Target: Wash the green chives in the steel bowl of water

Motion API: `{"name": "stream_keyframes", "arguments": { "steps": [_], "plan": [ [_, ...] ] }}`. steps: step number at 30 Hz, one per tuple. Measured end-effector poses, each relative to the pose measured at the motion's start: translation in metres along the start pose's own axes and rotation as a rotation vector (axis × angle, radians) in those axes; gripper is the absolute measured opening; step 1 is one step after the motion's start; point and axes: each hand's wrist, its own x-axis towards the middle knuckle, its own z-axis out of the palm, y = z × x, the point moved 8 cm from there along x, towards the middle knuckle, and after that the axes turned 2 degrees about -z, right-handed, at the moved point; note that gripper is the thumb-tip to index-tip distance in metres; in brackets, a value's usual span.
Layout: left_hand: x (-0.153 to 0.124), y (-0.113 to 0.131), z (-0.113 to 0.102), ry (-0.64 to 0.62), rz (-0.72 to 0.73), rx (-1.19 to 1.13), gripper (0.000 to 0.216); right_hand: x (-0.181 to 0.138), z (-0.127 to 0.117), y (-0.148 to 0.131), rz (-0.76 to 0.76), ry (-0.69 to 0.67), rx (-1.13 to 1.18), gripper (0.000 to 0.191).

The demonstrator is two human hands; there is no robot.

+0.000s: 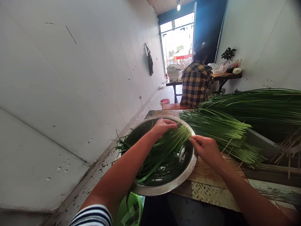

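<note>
A steel bowl [188, 171] sits on the wooden table edge, with long green chives lying in it. My left hand [162, 126] is closed over a bunch of chives [172, 142] at the bowl's far rim. My right hand [207, 149] is beside the bowl's right rim, its fingers pinched on the cut ends of that same bunch. A striped sleeve covers my left upper arm.
A pile of chives [225, 130] lies on the table to the right, with a bigger heap [261, 105] behind it. A person in a plaid shirt [196, 83] sits with their back to me. A white wall runs along the left. A green bag [131, 210] hangs below the bowl.
</note>
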Motion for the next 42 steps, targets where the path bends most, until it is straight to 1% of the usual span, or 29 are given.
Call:
{"name": "stream_keyframes", "arguments": {
  "steps": [9,16,20,25,28,31,34,36,38,40,41,42],
  "plan": [
    [0.003,-0.003,0.0,-0.013,-0.008,-0.028,0.03,0.0,-0.001,0.0,-0.018,0.004,-0.025,0.033],
    [0.001,-0.003,0.0,0.006,-0.003,-0.038,0.027,0.0,0.001,0.001,-0.013,-0.004,-0.063,0.033],
    [0.003,-0.001,-0.001,0.014,0.049,0.041,0.03,0.0,0.0,0.001,-0.013,-0.013,-0.076,0.033],
    [0.004,0.005,-0.005,0.057,0.139,0.155,0.031,-0.001,0.0,0.0,0.0,-0.024,-0.059,0.034],
    [0.004,0.007,-0.005,0.077,0.153,0.215,0.03,-0.001,0.001,0.0,0.014,-0.036,-0.039,0.034],
    [0.001,0.008,-0.001,0.067,0.156,0.244,0.029,0.0,0.002,0.002,0.034,-0.045,-0.03,0.034],
    [-0.006,0.014,0.006,0.036,0.176,0.269,0.024,0.001,0.001,0.004,0.034,-0.023,-0.039,0.035],
    [-0.012,0.02,0.008,0.01,0.168,0.271,0.02,0.002,-0.001,0.003,0.009,0.003,-0.043,0.034],
    [-0.016,0.024,0.008,-0.056,0.119,0.256,0.022,0.001,-0.004,-0.003,-0.059,0.044,-0.044,0.032],
    [-0.016,0.022,0.005,-0.147,0.045,0.231,0.029,0.0,-0.008,-0.014,-0.179,0.091,-0.043,0.03],
    [-0.014,0.02,0.001,-0.171,0.02,0.217,0.032,-0.002,-0.009,-0.021,-0.25,0.11,-0.038,0.028],
    [-0.01,0.017,-0.006,-0.162,0.009,0.207,0.035,-0.005,-0.009,-0.028,-0.322,0.123,-0.031,0.027]
  ]
}}
